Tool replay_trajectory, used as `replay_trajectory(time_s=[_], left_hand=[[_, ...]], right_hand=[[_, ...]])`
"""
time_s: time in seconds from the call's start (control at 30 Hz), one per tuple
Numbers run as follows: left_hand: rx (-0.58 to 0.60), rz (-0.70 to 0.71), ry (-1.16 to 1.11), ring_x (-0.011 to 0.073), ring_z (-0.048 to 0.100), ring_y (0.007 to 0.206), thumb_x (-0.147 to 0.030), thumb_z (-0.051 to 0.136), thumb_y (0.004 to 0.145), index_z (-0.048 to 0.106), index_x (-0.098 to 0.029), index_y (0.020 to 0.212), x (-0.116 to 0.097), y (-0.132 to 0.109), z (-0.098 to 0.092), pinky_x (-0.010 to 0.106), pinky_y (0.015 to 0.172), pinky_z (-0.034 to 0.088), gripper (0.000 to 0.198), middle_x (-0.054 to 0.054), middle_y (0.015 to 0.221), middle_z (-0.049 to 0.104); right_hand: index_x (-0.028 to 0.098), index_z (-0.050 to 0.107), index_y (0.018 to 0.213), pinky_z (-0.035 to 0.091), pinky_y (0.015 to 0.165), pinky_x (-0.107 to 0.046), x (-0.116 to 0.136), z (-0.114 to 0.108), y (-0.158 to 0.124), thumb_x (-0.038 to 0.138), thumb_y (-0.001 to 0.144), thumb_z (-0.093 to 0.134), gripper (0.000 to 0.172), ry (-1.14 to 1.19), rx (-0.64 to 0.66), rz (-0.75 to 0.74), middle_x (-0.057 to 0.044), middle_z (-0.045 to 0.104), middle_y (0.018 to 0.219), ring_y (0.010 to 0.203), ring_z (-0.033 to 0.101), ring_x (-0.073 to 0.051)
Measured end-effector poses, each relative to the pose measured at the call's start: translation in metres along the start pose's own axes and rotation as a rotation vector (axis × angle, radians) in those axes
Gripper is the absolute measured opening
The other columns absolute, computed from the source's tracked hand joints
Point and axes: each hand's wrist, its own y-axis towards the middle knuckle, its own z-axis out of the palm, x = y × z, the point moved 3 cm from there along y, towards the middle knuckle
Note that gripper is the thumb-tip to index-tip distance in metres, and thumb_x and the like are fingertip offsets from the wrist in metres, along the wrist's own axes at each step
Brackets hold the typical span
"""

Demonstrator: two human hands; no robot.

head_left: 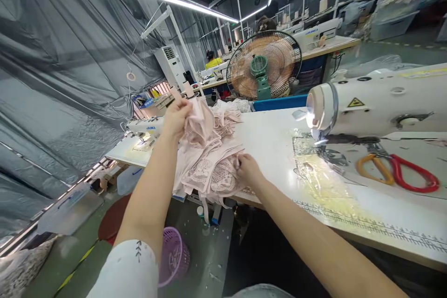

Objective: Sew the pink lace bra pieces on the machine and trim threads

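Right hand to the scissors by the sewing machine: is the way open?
Probably yes. Only flat table lies between the right hand and the scissors, which lie in the open. But it is pinching the pink lace fabric and must let go first.

A heap of fabric pieces [209, 158] lies at the left end of the table [272, 139], with the left hand [178, 116] at its 11 o'clock and the right hand [247, 170] at its 4 o'clock. A sewing machine [377, 102] stands at the heap's 3 o'clock, scissors [398, 172] before it. A fan [263, 65] stands behind the table at 1 o'clock, and a basket [172, 256] sits on the floor at 7.
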Motion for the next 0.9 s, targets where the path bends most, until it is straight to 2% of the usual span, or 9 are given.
replay_trajectory(time_s=[0.1, 0.2, 0.3, 0.37, 0.5, 0.63, 0.7, 0.77, 0.9], left_hand=[[0.157, -0.075, 0.095, 0.0058, 0.044, 0.053, -0.017, 0.068, 0.073, 0.052, -0.017, 0.071, 0.055, -0.055, 0.04, 0.018, 0.055, 0.037, 0.016, -0.008, 0.061, 0.049], [0.368, -0.198, 0.21, 0.0078, 0.047, 0.053, -0.015, 0.061, 0.074, 0.054, -0.017, 0.068, 0.117, -0.12, 0.083, 0.02, 0.055, 0.039, 0.01, -0.006, 0.059, 0.051], [0.49, -0.237, 0.35, 0.0093, 0.047, 0.054, -0.011, 0.057, 0.074, 0.055, -0.017, 0.067, 0.154, -0.164, 0.112, 0.022, 0.057, 0.04, 0.009, -0.006, 0.057, 0.049], [0.544, -0.221, 0.448, 0.0112, 0.049, 0.059, -0.012, 0.056, 0.075, 0.057, -0.017, 0.069, 0.161, -0.178, 0.119, 0.023, 0.061, 0.042, 0.008, -0.005, 0.06, 0.052], [0.611, -0.15, 0.612, 0.0157, 0.058, 0.08, -0.02, 0.058, 0.08, 0.063, -0.02, 0.088, 0.144, -0.176, 0.112, 0.027, 0.077, 0.047, 0.009, 0.001, 0.085, 0.063], [0.463, -0.138, 0.822, 0.0241, 0.051, 0.112, -0.025, 0.051, 0.088, 0.057, -0.017, 0.114, 0.133, -0.149, 0.082, 0.038, 0.1, 0.038, 0.028, 0.012, 0.118, 0.058], [0.414, -0.182, 0.912, 0.0271, 0.051, 0.112, -0.025, 0.05, 0.089, 0.056, -0.015, 0.117, 0.138, -0.132, 0.068, 0.042, 0.099, 0.037, 0.031, 0.014, 0.116, 0.058], [0.438, -0.24, 0.959, 0.0269, 0.056, 0.1, -0.026, 0.055, 0.086, 0.058, -0.015, 0.116, 0.147, -0.117, 0.061, 0.04, 0.091, 0.042, 0.032, 0.011, 0.101, 0.063], [0.531, -0.31, 0.943, 0.0265, 0.059, 0.088, -0.032, 0.064, 0.079, 0.063, -0.016, 0.11, 0.16, -0.093, 0.067, 0.034, 0.079, 0.044, 0.034, 0.007, 0.083, 0.064]], right_hand=[[0.017, 0.061, 0.108, 0.051, 0.087, -0.04, 0.005, -0.061, -0.027, 0.041, 0.094, 0.052, 0.03, 0.111, -0.039, 0.042, -0.008, 0.061, 0.116, 0.1, 0.06, -0.018], [0.019, 0.058, 0.079, 0.05, 0.09, -0.039, 0.012, -0.112, -0.057, 0.045, 0.088, 0.057, 0.028, 0.176, -0.046, 0.084, -0.008, 0.066, 0.113, 0.107, 0.06, -0.021], [0.021, 0.049, 0.061, 0.049, 0.09, -0.036, 0.017, -0.132, -0.079, 0.048, 0.072, 0.072, 0.038, 0.175, -0.006, 0.123, -0.007, 0.067, 0.112, 0.114, 0.057, -0.024], [0.021, 0.049, 0.059, 0.049, 0.088, -0.034, 0.016, -0.13, -0.086, 0.051, 0.06, 0.079, 0.043, 0.154, 0.028, 0.141, -0.008, 0.066, 0.112, 0.113, 0.056, -0.025], [0.02, 0.048, 0.058, 0.049, 0.067, -0.03, 0.008, -0.11, -0.087, 0.055, 0.052, 0.081, 0.048, 0.119, 0.102, 0.18, -0.006, 0.065, 0.087, 0.086, 0.059, -0.021], [0.021, 0.051, 0.065, 0.044, 0.053, -0.028, 0.0, -0.092, -0.086, 0.058, 0.057, 0.077, 0.046, 0.137, 0.136, 0.211, 0.001, 0.054, 0.067, 0.061, 0.049, -0.014], [0.022, 0.051, 0.066, 0.043, 0.054, -0.027, -0.001, -0.089, -0.084, 0.06, 0.057, 0.077, 0.047, 0.167, 0.1, 0.204, 0.002, 0.051, 0.066, 0.061, 0.047, -0.013], [0.022, 0.05, 0.065, 0.044, 0.056, -0.028, 0.001, -0.087, -0.08, 0.061, 0.055, 0.077, 0.048, 0.203, 0.062, 0.2, 0.001, 0.049, 0.066, 0.062, 0.048, -0.014], [0.022, 0.051, 0.067, 0.047, 0.058, -0.033, 0.009, -0.089, -0.077, 0.058, 0.053, 0.077, 0.047, 0.258, 0.043, 0.241, -0.001, 0.052, 0.066, 0.062, 0.052, -0.017]])
